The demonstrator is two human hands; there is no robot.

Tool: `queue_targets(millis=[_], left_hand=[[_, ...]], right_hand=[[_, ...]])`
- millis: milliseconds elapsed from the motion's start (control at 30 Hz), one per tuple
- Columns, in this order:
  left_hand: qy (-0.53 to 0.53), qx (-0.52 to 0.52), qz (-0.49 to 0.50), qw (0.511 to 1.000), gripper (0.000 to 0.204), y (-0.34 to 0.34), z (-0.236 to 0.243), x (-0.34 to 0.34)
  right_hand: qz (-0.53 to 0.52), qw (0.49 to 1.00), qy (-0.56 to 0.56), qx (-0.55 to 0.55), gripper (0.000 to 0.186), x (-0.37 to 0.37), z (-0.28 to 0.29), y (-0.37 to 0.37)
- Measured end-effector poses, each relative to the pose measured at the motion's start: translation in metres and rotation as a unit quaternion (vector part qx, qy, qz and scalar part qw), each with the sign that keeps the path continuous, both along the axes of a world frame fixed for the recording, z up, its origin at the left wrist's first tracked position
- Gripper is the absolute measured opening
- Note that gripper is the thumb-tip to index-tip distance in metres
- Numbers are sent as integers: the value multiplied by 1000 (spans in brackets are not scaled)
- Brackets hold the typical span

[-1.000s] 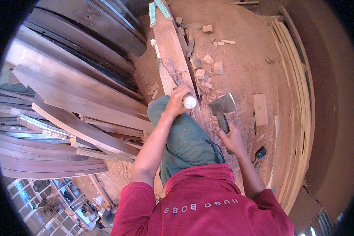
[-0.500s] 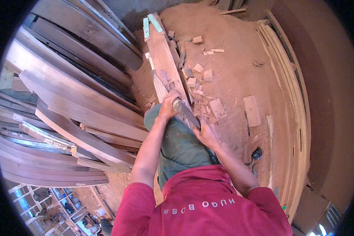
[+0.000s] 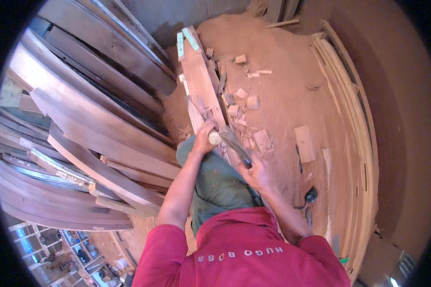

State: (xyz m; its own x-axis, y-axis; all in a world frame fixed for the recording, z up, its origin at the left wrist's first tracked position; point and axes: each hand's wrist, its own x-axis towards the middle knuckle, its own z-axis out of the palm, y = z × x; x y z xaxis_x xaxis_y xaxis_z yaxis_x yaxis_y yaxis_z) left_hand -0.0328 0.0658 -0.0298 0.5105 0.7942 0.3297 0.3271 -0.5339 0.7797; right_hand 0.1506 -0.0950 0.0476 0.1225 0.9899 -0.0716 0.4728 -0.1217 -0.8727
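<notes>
My left hand (image 3: 205, 137) is closed around a chisel (image 3: 214, 138), whose round, pale handle end faces up toward me. The blade is mostly hidden by the hand and points at a long wooden beam (image 3: 198, 69), near a cut spot with curled shavings (image 3: 205, 107). In my right hand (image 3: 257, 172) is a dark, flat bar-like tool (image 3: 233, 142), its grip wrapped by my fingers. The bar's far end sits just right of the chisel handle, with a small gap. My green-trousered leg (image 3: 215, 172) lies over the beam's near part.
Pale wood chips and offcuts (image 3: 252, 102) lie right of the beam on sawdust (image 3: 282, 71). Curved planks (image 3: 96, 124) are stacked at left. Long boards (image 3: 359, 119) stand along the right. A small flat board (image 3: 304, 143) and a dark round object (image 3: 311, 194) lie at right.
The bar-like tool has moved from against the chisel's handle end to slightly right of it. My right hand has shifted a little right and nearer. The left hand still grips the chisel.
</notes>
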Motion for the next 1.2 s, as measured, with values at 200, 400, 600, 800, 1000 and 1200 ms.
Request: queue_targets(millis=[200, 400, 600, 800, 1000, 1200], left_hand=[[4, -18, -22, 1000, 24, 6, 4, 9], [21, -21, -17, 999, 27, 11, 5, 1], [72, -45, -52, 995, 32, 10, 9, -8], [147, -125, -75, 978, 53, -7, 97, 12], [576, -40, 9, 816, 24, -8, 92, 63], [483, -35, 82, 871, 17, -21, 84, 51]], right_hand=[[5, 994, -27, 104, 25, -7, -26, -1], [35, 995, 70, 69, 40, -11, -14, -9], [74, 989, -75, -104, 43, -10, -20, 10], [-80, 985, 73, -136, 41, 16, -68, -38], [-192, 970, 64, -137, 34, 33, -82, -42], [-187, 973, 57, -125, 28, 38, -99, -66]])
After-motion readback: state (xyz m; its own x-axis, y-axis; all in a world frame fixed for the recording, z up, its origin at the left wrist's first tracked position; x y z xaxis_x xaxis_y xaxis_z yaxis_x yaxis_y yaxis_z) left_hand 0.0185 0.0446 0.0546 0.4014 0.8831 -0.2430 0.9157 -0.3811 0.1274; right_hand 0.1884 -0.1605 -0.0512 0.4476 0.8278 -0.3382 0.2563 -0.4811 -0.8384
